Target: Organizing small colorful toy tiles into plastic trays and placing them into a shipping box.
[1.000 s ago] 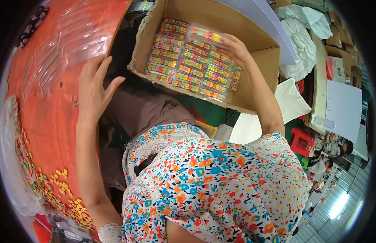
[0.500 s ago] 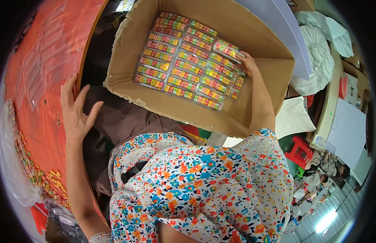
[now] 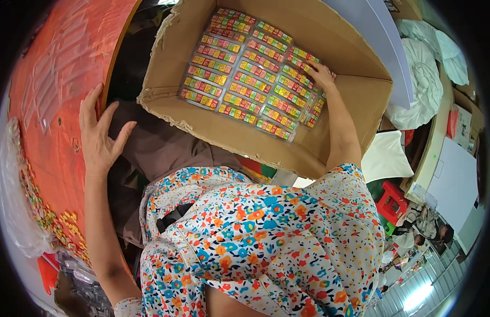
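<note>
My right hand (image 3: 322, 77) is inside a cardboard box (image 3: 356, 100), its fingers stretched over the clear plastic packs at the far right of the layer. Each pack (image 3: 245, 102) holds a row of small red, yellow and green blocks. The packs lie flat, side by side in columns, and a few at the right stand at another angle. The pack under my fingers (image 3: 303, 54) lies level with its neighbours. My left hand (image 3: 100, 129) is open, thumb apart, at the edge of the red table (image 3: 55, 174), holding nothing.
Several empty clear trays (image 3: 60, 68) lie on the red table. Loose small coloured pieces (image 3: 71, 232) and a clear plastic bag (image 3: 20, 195) are by its left edge. White sacks (image 3: 416, 90), a red stool (image 3: 392, 203) and another table (image 3: 440, 127) stand at right.
The pack that my right hand held tilted above the layer now lies flat among the others, and the fingers have loosened from it. My left hand stays at the table edge.
</note>
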Motion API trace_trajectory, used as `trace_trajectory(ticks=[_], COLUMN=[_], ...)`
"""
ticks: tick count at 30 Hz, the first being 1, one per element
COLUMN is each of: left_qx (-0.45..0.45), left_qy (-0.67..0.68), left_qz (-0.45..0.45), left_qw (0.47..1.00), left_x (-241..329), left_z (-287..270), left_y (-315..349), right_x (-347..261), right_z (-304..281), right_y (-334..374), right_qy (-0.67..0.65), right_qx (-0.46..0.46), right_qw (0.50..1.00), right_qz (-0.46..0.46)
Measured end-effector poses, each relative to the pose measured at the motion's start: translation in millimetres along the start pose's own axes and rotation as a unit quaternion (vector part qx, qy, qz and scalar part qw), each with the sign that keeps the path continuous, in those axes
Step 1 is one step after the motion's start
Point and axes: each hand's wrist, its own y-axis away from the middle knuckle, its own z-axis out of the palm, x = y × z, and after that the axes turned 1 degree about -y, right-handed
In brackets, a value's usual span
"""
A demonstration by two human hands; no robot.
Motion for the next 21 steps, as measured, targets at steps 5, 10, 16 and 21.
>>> trace_trajectory(ticks=[5,10,16,21], left_qx=[0.012,0.015,0.053,0.162], left_qy=[0.001,-0.014,0.017,0.132], left_qz=[0.022,0.015,0.05,0.097], left_qw=[1.0,1.0,0.997,0.973], left_x=[-2,-6,-11,-8], left_z=[6,7,13,33], left_y=[-5,-5,-4,6], right_x=[0,-9,26,-44], right_z=[-1,0,6,-8], right_y=[1,-5,-16,1], right_qy=[0.077,0.132,-0.044,-0.231], right_qx=[-0.003,0.012,-0.005,-0.104], right_qw=[0.997,0.991,0.999,0.967], right_qz=[-0.014,-0.006,-0.001,-0.033])
